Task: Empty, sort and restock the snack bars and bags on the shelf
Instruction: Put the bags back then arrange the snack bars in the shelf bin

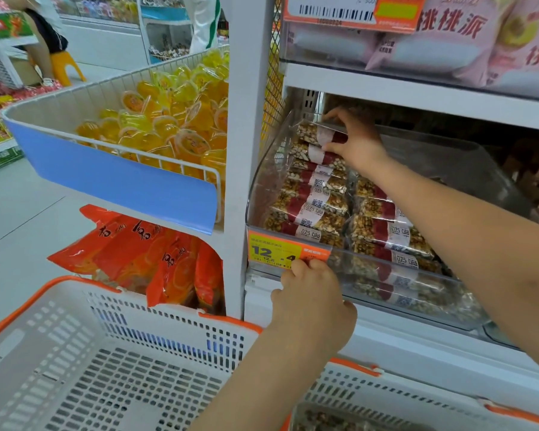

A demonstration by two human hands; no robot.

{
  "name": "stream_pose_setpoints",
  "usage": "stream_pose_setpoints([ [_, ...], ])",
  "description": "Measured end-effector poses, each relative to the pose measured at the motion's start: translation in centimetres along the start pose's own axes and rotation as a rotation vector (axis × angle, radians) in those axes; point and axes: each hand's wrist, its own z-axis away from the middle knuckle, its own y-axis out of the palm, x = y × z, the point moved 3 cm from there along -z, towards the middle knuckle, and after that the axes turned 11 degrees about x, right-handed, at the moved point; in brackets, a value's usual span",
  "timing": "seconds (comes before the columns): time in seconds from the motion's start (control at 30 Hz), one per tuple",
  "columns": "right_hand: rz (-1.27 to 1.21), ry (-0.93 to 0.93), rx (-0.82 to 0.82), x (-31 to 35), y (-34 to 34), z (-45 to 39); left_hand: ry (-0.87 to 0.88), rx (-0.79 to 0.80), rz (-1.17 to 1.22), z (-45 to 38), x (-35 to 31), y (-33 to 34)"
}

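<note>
The white shelf unit (417, 98) fills the right half of the view, with pink bags (467, 35) on the tier above. Below the viewpoint sits a white perforated basket (112, 362) with orange rim trim; a second basket of the same kind (395, 405) lies to its right, with some packaged goods visible at its lower edge. To the left, a wire bin (112, 169) holds yellow jelly cups (175, 119), and orange bags (156, 259) hang beneath it. On the middle shelf, a clear plastic tray (265, 181) holds the snack bars (311, 209), nut bars with red and white bands, laid in 2 columns running front to back. An orange and yellow price tag (280, 250) is fixed to the tray's front left edge. The right hand (352, 141) reaches to the rear of the left column, its fingers (333, 115) curled round the rearmost bar (318, 135), thumb beneath it. The left hand (311, 303) is at the tray's front edge just below the price tag, its fingers curled against the lip; whether they grip it cannot be told.
</note>
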Motion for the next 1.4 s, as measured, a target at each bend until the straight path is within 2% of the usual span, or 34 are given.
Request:
stream_pose_setpoints([
  [0.33, 0.054, -0.004, 0.036, 0.2, -0.2, 0.3, 0.023, -0.029, -0.011, 0.0, 0.3, 0.0],
  [0.5, -0.004, -0.055, 0.034, 0.8, -1.6, 4.2, 0.078, -0.042, 0.001, 0.0, 0.9, -0.3],
  [0.67, -0.044, -0.039, 0.012, 2.5, -5.0, 14.6, 0.125, -0.085, -0.034, 0.3, 0.9, 0.0],
  [0.8, -0.12, 0.028, -0.215, 3.6, -6.6, 26.0, 0.183, -0.101, -0.042, 0.9, 0.3, 2.1],
  [0.9, -0.138, 0.129, -0.344, 1.8, -2.8, 34.6, 0.174, -0.019, -0.091, 0.8, 0.0, 6.9],
  [0.93, -0.146, 0.205, -0.312, 0.6, -0.4, 37.2, 0.151, 0.035, -0.099, 0.5, 0.3, 9.2],
  [0.97, -0.123, 0.271, -0.205, -0.6, 2.7, 39.4, 0.127, 0.093, -0.074, 0.1, 0.9, 11.6],
  [1.07, 0.067, 0.438, 0.446, -5.4, 12.6, 45.8, 0.02, 0.236, 0.053, -0.1, 3.5, 19.4],
  [1.1, 0.075, 0.529, 0.627, -7.3, 15.7, 48.1, -0.017, 0.273, 0.115, 0.2, 4.2, 21.7],
  [1.13, 0.015, 0.618, 0.73, -8.8, 18.0, 50.2, -0.068, 0.311, 0.198, 0.3, 5.4, 24.1],
  [1.2, -0.192, 0.739, 0.848, -10.4, 21.1, 54.0, -0.173, 0.391, 0.345, 0.8, 7.5, 28.5],
  [1.27, -0.311, 0.739, 0.915, -10.4, 22.5, 56.3, -0.234, 0.462, 0.391, 1.5, 9.7, 32.6],
  [1.33, -0.255, 0.718, 1.01, -10.2, 23.5, 57.0, -0.308, 0.494, 0.34, 2.2, 11.6, 35.6],
  [1.4, -0.029, 0.667, 1.012, -10.1, 23.8, 56.8, -0.387, 0.477, 0.219, 2.1, 12.7, 37.2],
])
